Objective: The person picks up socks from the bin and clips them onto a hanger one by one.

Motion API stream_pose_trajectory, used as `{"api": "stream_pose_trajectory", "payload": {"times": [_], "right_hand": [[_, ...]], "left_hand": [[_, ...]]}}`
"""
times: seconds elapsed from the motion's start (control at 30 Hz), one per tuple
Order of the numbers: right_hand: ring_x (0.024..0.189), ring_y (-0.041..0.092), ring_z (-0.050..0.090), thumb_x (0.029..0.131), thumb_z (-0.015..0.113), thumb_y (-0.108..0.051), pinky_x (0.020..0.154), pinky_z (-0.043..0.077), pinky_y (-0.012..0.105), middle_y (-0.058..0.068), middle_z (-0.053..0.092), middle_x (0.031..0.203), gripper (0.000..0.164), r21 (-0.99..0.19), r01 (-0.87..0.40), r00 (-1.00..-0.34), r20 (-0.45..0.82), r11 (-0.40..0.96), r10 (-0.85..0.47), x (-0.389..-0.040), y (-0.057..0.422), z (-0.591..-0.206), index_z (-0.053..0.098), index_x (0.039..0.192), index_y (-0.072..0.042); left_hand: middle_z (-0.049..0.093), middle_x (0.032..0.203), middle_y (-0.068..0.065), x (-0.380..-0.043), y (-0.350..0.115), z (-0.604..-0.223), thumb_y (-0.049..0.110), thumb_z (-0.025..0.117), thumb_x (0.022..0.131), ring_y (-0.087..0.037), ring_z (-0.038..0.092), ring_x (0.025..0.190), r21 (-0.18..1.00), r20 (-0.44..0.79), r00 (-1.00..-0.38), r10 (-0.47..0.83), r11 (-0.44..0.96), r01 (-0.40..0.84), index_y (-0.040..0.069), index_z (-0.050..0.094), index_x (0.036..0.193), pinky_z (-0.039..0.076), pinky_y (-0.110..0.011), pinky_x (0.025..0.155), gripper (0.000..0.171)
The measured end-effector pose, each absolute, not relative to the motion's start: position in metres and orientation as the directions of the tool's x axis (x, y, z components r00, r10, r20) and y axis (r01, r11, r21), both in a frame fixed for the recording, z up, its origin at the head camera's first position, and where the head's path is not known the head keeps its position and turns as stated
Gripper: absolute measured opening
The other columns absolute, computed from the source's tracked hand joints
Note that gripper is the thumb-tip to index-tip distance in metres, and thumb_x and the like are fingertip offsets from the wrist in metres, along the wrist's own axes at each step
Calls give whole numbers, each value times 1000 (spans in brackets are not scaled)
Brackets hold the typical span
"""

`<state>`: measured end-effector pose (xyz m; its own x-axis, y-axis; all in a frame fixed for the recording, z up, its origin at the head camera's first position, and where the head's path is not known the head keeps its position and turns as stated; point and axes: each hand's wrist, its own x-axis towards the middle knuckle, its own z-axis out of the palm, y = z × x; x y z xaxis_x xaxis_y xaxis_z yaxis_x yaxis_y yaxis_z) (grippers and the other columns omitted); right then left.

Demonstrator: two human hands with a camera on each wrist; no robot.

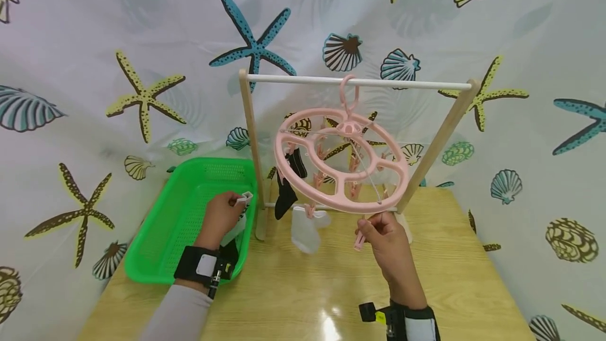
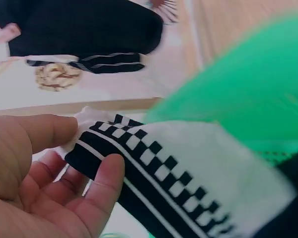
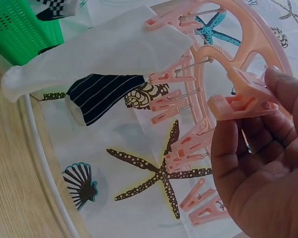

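My left hand [image 1: 220, 220] pinches the cuff of a white sock [image 2: 174, 158] with black stripes and a black-and-white checker band, over the right side of the green basket [image 1: 156, 246]. Between thumb and fingers, my right hand [image 1: 387, 241] holds a pink clothespin [image 3: 248, 96] at the front of the round pink drying hanger [image 1: 341, 201]. The clothespin's jaws look parted with nothing between them. A white sock [image 1: 304, 230] is clipped at the hanger's front left, and dark socks [image 1: 285, 199] hang behind it.
The hanger hooks on the white bar [image 1: 293, 79] of a wooden-legged stand [image 1: 251, 136]. Several free pink clothespins [image 3: 188, 144] dangle from its ring. Dark cloth [image 1: 229, 257] lies in the basket. A wooden table [image 1: 293, 299] bears everything, before a patterned cloth backdrop.
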<state>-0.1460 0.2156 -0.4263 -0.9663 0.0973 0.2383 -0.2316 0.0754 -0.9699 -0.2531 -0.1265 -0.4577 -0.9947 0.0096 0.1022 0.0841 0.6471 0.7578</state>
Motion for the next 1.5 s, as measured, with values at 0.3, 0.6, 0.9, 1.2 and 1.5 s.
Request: {"api": "stream_pose_trajectory", "payload": {"times": [0.3,0.6,0.9,1.2,1.5], "right_hand": [[63,18,63,98,62,-6,62,55,28,12,63,79,24,-968,-243,-963,248,58,105,-147,215,-425,47,91,12],[65,18,64,98,62,-7,62,55,29,10,63,82,24,-967,-248,-960,253,57,121,-146,214,-425,48,91,11],[66,17,64,98,61,-5,63,55,28,11,63,84,23,-963,-266,-955,270,49,125,-145,211,-425,49,93,14],[63,18,64,98,61,-2,60,55,28,15,61,82,20,-954,-299,-948,298,9,110,-146,207,-424,49,91,14],[65,18,63,98,59,0,63,54,28,8,63,78,17,-949,-314,-944,313,9,108,-146,207,-424,51,88,12]], "left_hand": [[69,102,-17,-223,-115,-430,19,63,99,-29,64,87,835,212,-977,-10,521,176,4,69,114,49,-35,62,23],[68,93,-8,-183,-85,-418,14,68,95,-20,60,78,895,243,-969,52,374,245,8,72,108,49,-31,61,14],[68,93,-3,-165,-45,-446,11,68,95,-14,61,78,898,300,-934,196,271,345,9,71,104,52,-27,65,10],[67,98,0,-149,-12,-455,18,60,101,-11,59,78,876,281,-868,410,261,406,12,71,110,50,-27,67,15],[65,103,4,-144,15,-452,13,58,101,-7,55,82,857,268,-803,532,249,451,14,71,113,48,-25,72,17]]}}
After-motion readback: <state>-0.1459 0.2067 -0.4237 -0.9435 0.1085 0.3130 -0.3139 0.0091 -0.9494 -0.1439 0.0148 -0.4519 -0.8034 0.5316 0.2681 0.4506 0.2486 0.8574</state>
